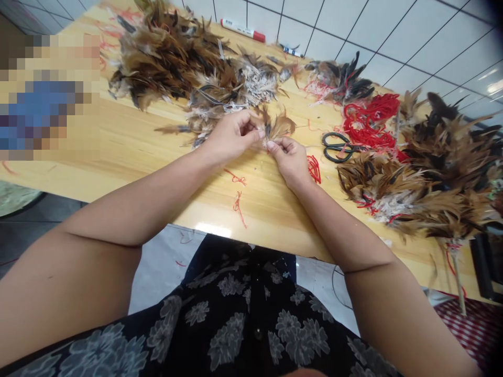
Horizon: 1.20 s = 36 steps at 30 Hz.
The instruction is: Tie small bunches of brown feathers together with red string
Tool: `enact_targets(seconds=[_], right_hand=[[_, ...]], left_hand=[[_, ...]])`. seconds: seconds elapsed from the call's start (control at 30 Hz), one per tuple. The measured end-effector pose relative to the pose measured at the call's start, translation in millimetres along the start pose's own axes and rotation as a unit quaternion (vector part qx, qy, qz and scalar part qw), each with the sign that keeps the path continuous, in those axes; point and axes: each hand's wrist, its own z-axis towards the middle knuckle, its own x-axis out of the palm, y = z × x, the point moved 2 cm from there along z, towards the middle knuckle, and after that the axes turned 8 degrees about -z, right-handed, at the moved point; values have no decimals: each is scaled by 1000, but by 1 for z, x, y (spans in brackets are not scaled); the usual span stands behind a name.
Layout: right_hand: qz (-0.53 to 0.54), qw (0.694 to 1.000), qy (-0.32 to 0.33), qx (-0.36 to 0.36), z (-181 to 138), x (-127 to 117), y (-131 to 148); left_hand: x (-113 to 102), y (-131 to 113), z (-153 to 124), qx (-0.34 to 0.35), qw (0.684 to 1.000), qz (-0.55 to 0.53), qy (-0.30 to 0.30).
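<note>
My left hand (231, 135) and my right hand (288, 157) meet over the wooden table (149, 157). Together they pinch a small bunch of brown feathers (277, 125) at its quill ends. The left hand's fingers are curled around the bunch from the left. The right hand's fingertips are pressed together at the base of the bunch, with red thread (313, 168) lying just beside that hand.
A big heap of loose brown feathers (184, 57) lies at the back left. Black scissors (338, 146) and a tangle of red string (369, 123) sit to the right. Tied feather bundles (424, 183) fill the right side. Two markers (243, 30) lie at the far edge.
</note>
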Motion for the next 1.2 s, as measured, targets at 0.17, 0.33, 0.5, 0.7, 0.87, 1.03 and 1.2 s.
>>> enact_targets(seconds=[0.17, 0.33, 0.5, 0.7, 0.87, 1.03, 1.2], right_hand=[[-7, 1000, 7, -4, 1, 2, -5], [-17, 1000, 9, -24, 1, 2, -2], [-25, 999, 15, -41, 0, 1, -1], [-91, 995, 15, -46, 0, 3, -5], [-167, 984, 17, -65, -2, 4, -4], [-208, 975, 18, -74, -3, 7, -2], [-155, 986, 7, -55, -6, 7, 5]], left_hand=[[1, -2, 0, -6, 1000, 18, 8], [5, -5, -5, -39, 999, -30, 22], [8, 1, -8, -85, 992, -87, 36], [6, 5, -7, -73, 991, -108, 39], [4, 8, -7, -60, 991, -105, 53], [5, 6, -10, -72, 993, -82, 54], [2, 7, -6, -75, 986, -125, 76]])
